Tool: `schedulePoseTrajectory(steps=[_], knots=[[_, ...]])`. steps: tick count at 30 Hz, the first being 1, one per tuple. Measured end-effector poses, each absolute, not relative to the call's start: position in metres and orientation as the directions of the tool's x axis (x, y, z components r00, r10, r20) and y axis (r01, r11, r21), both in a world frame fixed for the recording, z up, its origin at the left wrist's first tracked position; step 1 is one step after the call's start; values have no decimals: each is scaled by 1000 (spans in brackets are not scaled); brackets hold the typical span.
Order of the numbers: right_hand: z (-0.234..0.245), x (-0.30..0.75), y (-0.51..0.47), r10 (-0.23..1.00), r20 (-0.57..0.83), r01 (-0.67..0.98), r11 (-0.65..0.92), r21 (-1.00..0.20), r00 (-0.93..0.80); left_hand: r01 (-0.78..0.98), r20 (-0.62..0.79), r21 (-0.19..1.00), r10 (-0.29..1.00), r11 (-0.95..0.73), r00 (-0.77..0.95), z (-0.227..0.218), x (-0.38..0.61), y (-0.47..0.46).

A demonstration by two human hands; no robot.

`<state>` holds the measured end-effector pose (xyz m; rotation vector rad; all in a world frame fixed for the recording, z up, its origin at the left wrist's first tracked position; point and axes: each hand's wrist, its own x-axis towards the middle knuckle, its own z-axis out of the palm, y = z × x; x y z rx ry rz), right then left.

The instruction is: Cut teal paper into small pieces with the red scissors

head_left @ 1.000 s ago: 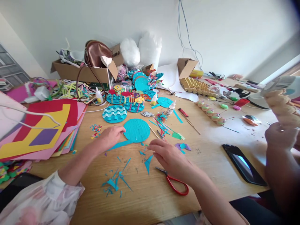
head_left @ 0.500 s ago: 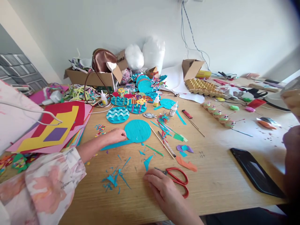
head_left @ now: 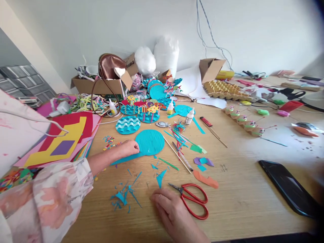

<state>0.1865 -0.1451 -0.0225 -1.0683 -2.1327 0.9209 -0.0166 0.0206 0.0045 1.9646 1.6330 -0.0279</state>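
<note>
My left hand (head_left: 130,147) is closed in a loose fist at the left edge of a round blue paper-covered disc (head_left: 150,142). A blue strip (head_left: 126,158) runs out from under that disc. What the fingers hold, if anything, is hidden. My right hand (head_left: 174,214) rests on the table near its front edge, fingers loosely bent, with nothing visible in it. Just right of it lie red-handled scissors (head_left: 194,199), apart from the fingers. Blue paper scraps (head_left: 122,195) lie left of my right hand, and a blue triangular scrap (head_left: 160,177) lies beyond it.
Coloured sheets (head_left: 63,138) are stacked at left. Glue bottles (head_left: 189,116), thin sticks (head_left: 177,153), a pen (head_left: 182,156) and a wavy-topped blue disc (head_left: 128,125) lie mid-table. A phone (head_left: 286,185) and an egg-carton strip with small figures (head_left: 244,122) are at right.
The view has shifted slightly. My right hand has drawn a little left, away from the scissors, whose blades now show more. My left hand stays at the disc's edge.
</note>
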Motion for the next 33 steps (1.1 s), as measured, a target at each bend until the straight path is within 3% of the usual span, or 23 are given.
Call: schedulePoseTrajectory(steps=[8,22,33], knots=[[-28,187,-144,853,193,459,437,-774,-486,883,-411,467,875,-40,257,0,-17,24],[-29,188,-141,860,185,452,419,-787,-475,706,-503,689,810,165,301,10,-11,20],[-31,186,-143,855,203,463,442,-768,-478,661,-536,716,784,225,314,12,-7,27]])
